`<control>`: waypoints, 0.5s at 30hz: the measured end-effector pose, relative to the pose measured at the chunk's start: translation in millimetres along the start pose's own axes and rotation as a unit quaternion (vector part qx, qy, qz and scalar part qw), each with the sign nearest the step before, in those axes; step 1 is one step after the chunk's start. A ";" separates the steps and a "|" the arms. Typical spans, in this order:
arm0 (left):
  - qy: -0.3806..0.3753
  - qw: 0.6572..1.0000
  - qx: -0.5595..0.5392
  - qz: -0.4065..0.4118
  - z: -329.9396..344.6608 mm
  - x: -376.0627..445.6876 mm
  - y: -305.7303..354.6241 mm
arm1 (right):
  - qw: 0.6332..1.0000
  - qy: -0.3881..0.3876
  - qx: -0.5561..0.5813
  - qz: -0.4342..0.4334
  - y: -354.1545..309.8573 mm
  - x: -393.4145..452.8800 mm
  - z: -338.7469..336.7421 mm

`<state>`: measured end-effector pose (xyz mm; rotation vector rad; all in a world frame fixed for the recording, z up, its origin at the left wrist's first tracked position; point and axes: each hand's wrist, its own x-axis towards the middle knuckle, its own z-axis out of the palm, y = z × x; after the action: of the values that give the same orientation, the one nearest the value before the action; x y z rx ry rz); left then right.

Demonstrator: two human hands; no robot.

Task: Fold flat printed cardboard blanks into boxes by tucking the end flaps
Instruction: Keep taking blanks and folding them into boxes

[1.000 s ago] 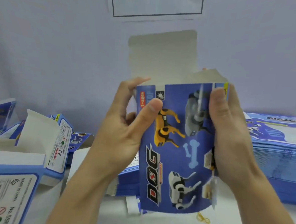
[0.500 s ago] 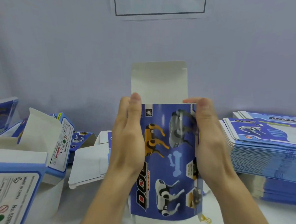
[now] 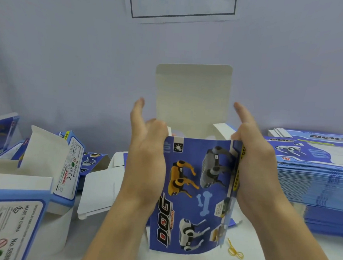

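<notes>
While both hands hold the blue printed box point(image 3: 195, 193) upright between them above the white table point(image 3: 279, 255), the left hand point(image 3: 146, 160) lies along the box's left side with its palm against the cardboard, its index finger raised straight and free of the box and its thumb curled over the top left corner. The right hand point(image 3: 254, 165) mirrors it on the right edge: the index finger points up and away, the thumb is hooked on the top right corner, and the remaining fingers wrap behind the box where they cannot be seen. The box's front panel faces the camera, showing a yellow, a grey and a white robot dog, a pale bone and the word DOG running sideways. Its top is open; the tall white lid flap point(image 3: 192, 97) stands straight up behind the opening, and a small white side flap point(image 3: 223, 130) juts out beside the right thumb. The matching flap on the left is mostly hidden by the left thumb. A tall stack of flat blanks point(image 3: 314, 178) lies to the right, cut off by the frame edge. Folded boxes point(image 3: 43, 174) with open flaps crowd the left, partly cropped. A yellow rubber band point(image 3: 234, 251) lies on the table near the box's lower right corner. A paper sign point(image 3: 182, 4) on the wall is cropped at the top, its writing unreadable.
</notes>
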<state>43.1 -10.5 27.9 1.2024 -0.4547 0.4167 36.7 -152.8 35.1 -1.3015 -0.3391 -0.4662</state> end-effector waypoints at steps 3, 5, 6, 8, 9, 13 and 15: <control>-0.031 1.000 -0.003 -0.001 0.2 0.0 2.0 | 1.000 0.009 0.015 0.016 0.5 -4.3 3.3; -0.026 1.000 -0.001 0.014 0.1 -0.7 3.4 | 0.999 0.020 0.024 0.016 0.4 -2.0 4.7; -0.018 1.000 -0.003 0.025 -0.9 -1.2 2.4 | 1.000 0.012 0.028 0.009 -0.1 0.4 3.9; -0.012 0.999 -0.019 0.031 -2.5 -3.2 0.6 | 0.998 -0.004 0.064 -0.002 -0.1 4.4 -1.2; -0.010 0.999 -0.029 0.025 -2.7 -4.4 0.6 | 0.995 -0.027 0.100 -0.003 0.4 4.0 -4.0; -0.042 0.997 -0.056 0.012 -0.7 -3.7 2.3 | 0.978 -0.112 0.172 -0.025 5.2 -5.7 -6.8; -0.057 0.998 -0.027 0.020 1.0 -2.8 1.8 | 0.987 -0.091 0.129 -0.032 5.6 1.1 -7.8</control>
<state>39.7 -11.0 28.1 1.1704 -0.5845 0.3694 40.4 -159.5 29.0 -1.0846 -0.5769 -0.3458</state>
